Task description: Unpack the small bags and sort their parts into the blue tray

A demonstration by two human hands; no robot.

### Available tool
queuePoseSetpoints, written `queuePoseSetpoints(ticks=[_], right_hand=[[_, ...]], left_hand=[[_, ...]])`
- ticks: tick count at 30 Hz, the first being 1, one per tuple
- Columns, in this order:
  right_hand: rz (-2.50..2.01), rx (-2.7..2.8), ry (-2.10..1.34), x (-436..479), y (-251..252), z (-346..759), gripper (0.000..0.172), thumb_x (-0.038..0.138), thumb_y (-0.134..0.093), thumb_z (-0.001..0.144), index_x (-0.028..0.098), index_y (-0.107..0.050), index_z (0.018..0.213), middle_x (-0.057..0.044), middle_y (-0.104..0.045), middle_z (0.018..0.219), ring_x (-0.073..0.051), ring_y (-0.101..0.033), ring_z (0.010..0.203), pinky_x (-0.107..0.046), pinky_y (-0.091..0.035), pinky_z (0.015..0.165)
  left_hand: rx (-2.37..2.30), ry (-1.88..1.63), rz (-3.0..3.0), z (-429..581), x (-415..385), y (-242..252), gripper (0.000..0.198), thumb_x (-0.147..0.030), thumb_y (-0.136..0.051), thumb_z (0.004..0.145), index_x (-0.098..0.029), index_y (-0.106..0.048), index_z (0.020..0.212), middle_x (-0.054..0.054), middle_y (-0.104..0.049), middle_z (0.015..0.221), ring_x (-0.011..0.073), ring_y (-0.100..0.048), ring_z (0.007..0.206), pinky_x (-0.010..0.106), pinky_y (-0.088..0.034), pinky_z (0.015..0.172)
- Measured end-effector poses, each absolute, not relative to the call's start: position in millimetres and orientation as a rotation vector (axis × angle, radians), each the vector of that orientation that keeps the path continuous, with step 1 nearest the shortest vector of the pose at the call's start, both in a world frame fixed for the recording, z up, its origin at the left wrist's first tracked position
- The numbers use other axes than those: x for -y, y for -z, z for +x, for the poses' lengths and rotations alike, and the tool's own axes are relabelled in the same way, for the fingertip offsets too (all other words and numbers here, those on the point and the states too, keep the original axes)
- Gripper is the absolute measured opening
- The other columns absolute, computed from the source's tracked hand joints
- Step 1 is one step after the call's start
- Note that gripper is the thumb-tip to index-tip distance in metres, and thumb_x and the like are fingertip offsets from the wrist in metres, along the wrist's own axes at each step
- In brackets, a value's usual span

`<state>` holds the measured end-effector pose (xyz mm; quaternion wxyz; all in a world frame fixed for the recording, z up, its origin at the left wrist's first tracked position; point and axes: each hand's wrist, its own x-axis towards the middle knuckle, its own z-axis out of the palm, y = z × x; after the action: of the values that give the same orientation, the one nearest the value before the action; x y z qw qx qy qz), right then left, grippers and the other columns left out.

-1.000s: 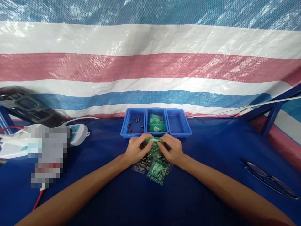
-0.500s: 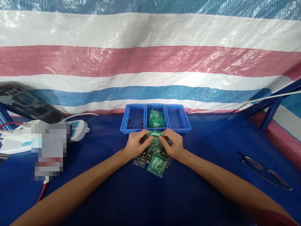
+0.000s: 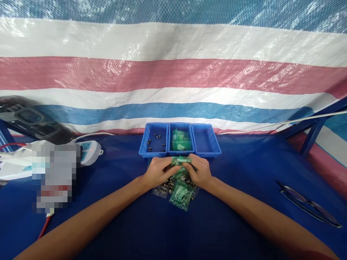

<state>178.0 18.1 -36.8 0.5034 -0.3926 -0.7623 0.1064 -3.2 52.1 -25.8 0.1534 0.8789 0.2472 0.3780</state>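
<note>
Between my left hand [image 3: 159, 171] and my right hand [image 3: 199, 171] is a small green plastic bag [image 3: 181, 160], pinched at both ends by thumbs and fingers. Whitish pieces show through its film. Below it on the table lies a pile with another green bag of screws [image 3: 182, 195], loose dark screws [image 3: 170, 185] and a clear bag [image 3: 160, 190] at the left. My hands hide part of this pile. Just beyond my fingers stand three blue bins: the left bin [image 3: 142, 144] holds several screws, the middle bin [image 3: 170, 146] holds green bags, and the right bin [image 3: 207, 141] shows a bare floor.
A white power strip [image 3: 91, 152] and a blurred-out device [image 3: 56, 180] with a red cable lie at the left, before a dark device [image 3: 32, 117]. Glasses [image 3: 309, 204] rest at the right. A striped tarp [image 3: 173, 72] hangs behind the blue table [image 3: 244, 166].
The whole view has shifted slightly, so things appear lower. Both hands still grip the green bag, and my left thumb has slid a little to the right along it.
</note>
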Motion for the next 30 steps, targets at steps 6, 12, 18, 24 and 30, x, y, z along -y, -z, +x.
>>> queuePoseSetpoints(ticks=[6, 12, 18, 24, 30], right_hand=[[-0.967, 1.805, -0.274, -17.6, 34.9, 178.5, 0.032, 0.026, -0.044, 0.091, 0.019, -0.043, 0.06, 0.002, -0.036, 0.055, -0.011, -0.036, 0.049, -0.026, -0.026, 0.047], [-0.934, 1.851, -0.35, -16.0, 32.4, 178.0, 0.023, 0.027, -0.046, 0.089, 0.018, -0.048, 0.068, 0.0, -0.042, 0.058, -0.013, -0.042, 0.053, -0.026, -0.031, 0.049], [-0.923, 1.854, -0.316, -16.9, 38.5, 177.7, 0.025, 0.021, -0.045, 0.089, 0.019, -0.041, 0.064, 0.002, -0.037, 0.057, -0.011, -0.036, 0.051, -0.026, -0.027, 0.049], [-0.959, 1.832, -0.34, -16.3, 37.9, 177.9, 0.029, 0.021, -0.046, 0.089, 0.02, -0.036, 0.062, 0.003, -0.033, 0.057, -0.01, -0.033, 0.049, -0.025, -0.026, 0.048], [-0.969, 1.817, -0.362, -15.0, 34.6, 178.2, 0.025, 0.021, -0.044, 0.089, 0.019, -0.044, 0.064, 0.0, -0.044, 0.059, -0.012, -0.042, 0.053, -0.025, -0.032, 0.05]], left_hand=[[-0.779, -1.099, 2.502, -2.5, -52.0, 27.0, 0.029, -0.032, -0.055, 0.087, -0.014, -0.052, 0.064, -0.005, -0.041, 0.047, 0.0062, -0.037, 0.041, 0.02, -0.027, 0.044], [-0.838, -1.233, 2.432, -4.0, -52.8, 26.0, 0.034, -0.033, -0.055, 0.087, -0.015, -0.052, 0.058, -0.005, -0.04, 0.043, 0.0058, -0.036, 0.039, 0.02, -0.028, 0.043], [-0.76, -1.309, 2.464, -3.1, -53.9, 26.9, 0.04, -0.033, -0.055, 0.087, -0.014, -0.049, 0.053, -0.006, -0.035, 0.041, 0.005, -0.031, 0.036, 0.021, -0.024, 0.041], [-0.62, -1.314, 2.546, -1.9, -52.3, 27.8, 0.035, -0.029, -0.056, 0.087, -0.014, -0.05, 0.056, -0.005, -0.037, 0.042, 0.0062, -0.033, 0.039, 0.022, -0.024, 0.043], [-0.557, -1.191, 2.493, -3.1, -51.4, 25.8, 0.023, -0.017, -0.051, 0.087, -0.014, -0.05, 0.065, -0.006, -0.035, 0.046, 0.0061, -0.031, 0.04, 0.022, -0.023, 0.043]])
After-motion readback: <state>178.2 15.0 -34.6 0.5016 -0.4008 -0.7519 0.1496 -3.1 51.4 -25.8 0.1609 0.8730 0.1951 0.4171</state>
